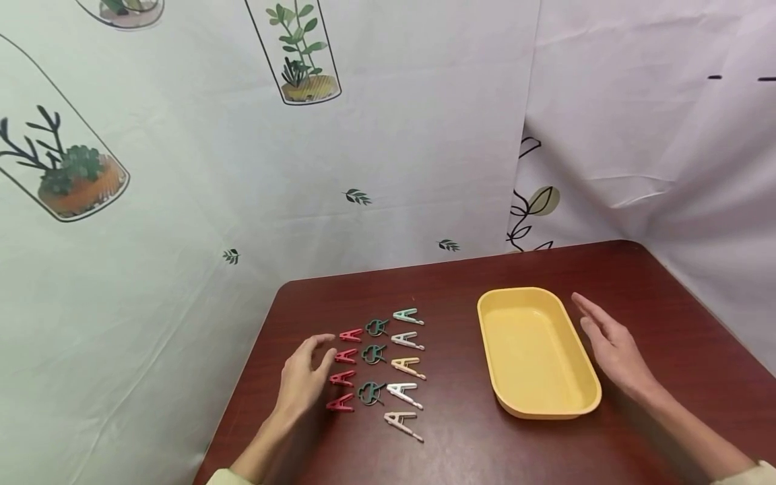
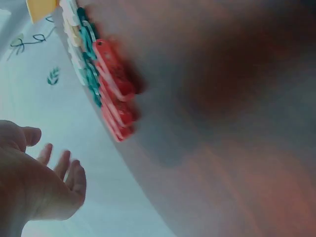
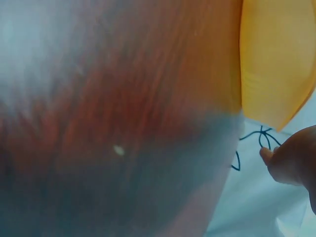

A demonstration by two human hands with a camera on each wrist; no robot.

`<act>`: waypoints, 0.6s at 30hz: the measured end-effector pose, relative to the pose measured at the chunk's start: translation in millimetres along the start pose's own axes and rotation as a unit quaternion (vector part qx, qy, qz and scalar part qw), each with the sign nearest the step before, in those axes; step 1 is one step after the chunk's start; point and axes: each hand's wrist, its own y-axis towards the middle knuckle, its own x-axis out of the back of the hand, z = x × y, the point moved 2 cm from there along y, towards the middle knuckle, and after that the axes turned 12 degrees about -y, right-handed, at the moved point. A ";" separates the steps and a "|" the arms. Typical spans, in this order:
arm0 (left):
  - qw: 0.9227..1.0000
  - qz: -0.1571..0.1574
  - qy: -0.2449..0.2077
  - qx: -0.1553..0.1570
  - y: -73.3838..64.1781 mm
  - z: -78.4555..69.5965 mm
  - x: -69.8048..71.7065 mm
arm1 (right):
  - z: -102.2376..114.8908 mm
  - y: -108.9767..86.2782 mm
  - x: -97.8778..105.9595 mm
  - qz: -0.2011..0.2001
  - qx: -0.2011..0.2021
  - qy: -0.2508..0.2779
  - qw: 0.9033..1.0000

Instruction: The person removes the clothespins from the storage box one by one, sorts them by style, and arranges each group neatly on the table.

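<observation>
On the left of the table, my left hand has its fingers loosely bent and thumb apart, with nothing in its grasp. Just right of its fingertips runs a column of several red clothespins. Beside them lie three dark green round clips. The third column has several clothespins, among them a mint one, a yellow one, a white one and a beige one. My right hand, fingers extended, is beside the right wall of a yellow tray, which has nothing in it.
The dark red-brown table has rounded far corners. A white cloth backdrop with printed plants hangs behind it and along both sides. In the left wrist view, the red clothespins lie nearest, the other clips behind them.
</observation>
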 end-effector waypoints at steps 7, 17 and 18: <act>0.999 0.043 0.020 -0.018 7.9 -18.1 -12.9 | 1.4 3.7 14.8 0.003 0.010 -0.081 0.997; 0.990 0.105 0.091 -0.002 15.1 -34.3 -26.9 | 5.2 18.3 29.0 0.064 0.086 -0.147 0.983; 0.990 0.108 0.095 -0.002 16.0 -35.3 -27.6 | 5.4 18.9 30.7 0.068 0.087 -0.163 0.980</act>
